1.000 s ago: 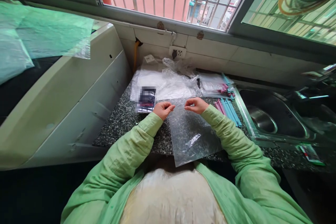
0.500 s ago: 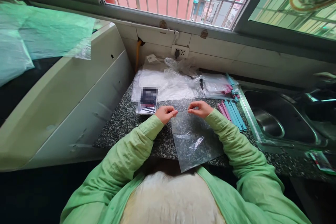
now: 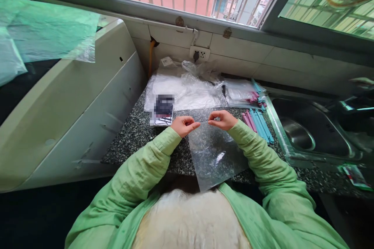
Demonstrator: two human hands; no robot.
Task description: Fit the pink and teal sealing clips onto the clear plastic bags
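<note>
Speckled granite counter [image 3: 137,136] occupies frame centre, steel sink [image 3: 309,132] at right. A clear plastic bag [image 3: 214,155] lies at centre, overhanging the counter's near edge. Left hand [image 3: 183,125] and right hand [image 3: 222,120] each pinch its top edge, fingers closed. Coloured strips [image 3: 258,123] lie right of centre.

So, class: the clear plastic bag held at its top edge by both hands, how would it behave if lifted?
The clear plastic bag looks thin and wrinkled, so it would probably sag limply. It appears empty, so likely very light. Its glossy film may slip unless the left hand and right hand pinch firmly.
</note>
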